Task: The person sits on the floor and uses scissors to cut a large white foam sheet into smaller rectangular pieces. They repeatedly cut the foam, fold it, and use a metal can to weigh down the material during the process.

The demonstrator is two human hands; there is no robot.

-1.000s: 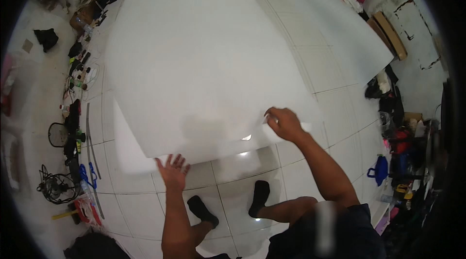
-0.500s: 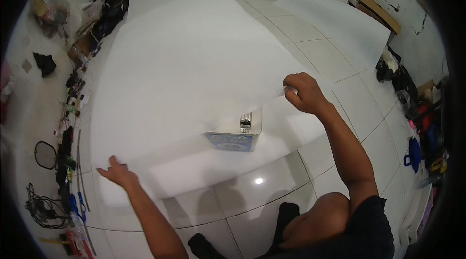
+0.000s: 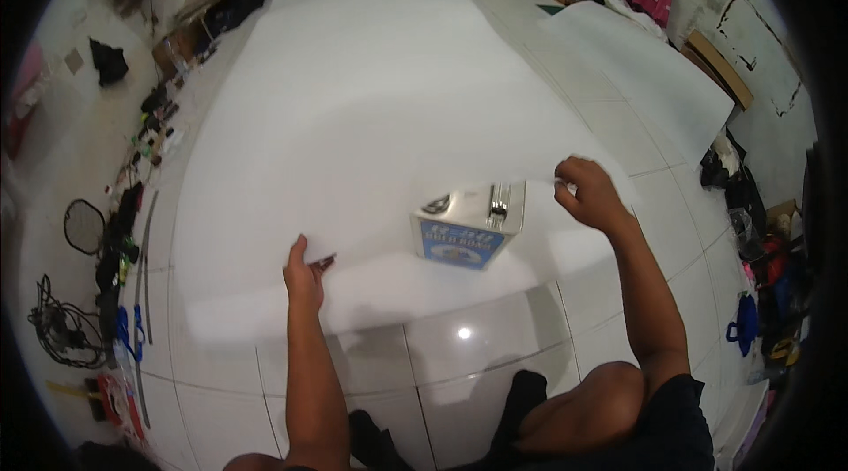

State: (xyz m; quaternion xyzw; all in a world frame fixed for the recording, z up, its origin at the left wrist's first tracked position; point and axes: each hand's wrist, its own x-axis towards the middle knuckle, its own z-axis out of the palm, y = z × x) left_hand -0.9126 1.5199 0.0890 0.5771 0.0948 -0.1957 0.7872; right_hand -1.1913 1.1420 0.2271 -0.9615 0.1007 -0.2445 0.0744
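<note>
Bare forearms, no sleeves; dark shorts (image 3: pixel 671 418); dark socks (image 3: pixel 521 396)

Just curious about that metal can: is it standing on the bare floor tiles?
No, the metal can sits on the big white sheet.

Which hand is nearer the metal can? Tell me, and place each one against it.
Right. The right hand is just off the metal can, beside its right edge, pinching the white sheet. The left hand lies farther off, to the can's lower left, on the sheet's near edge.
</note>
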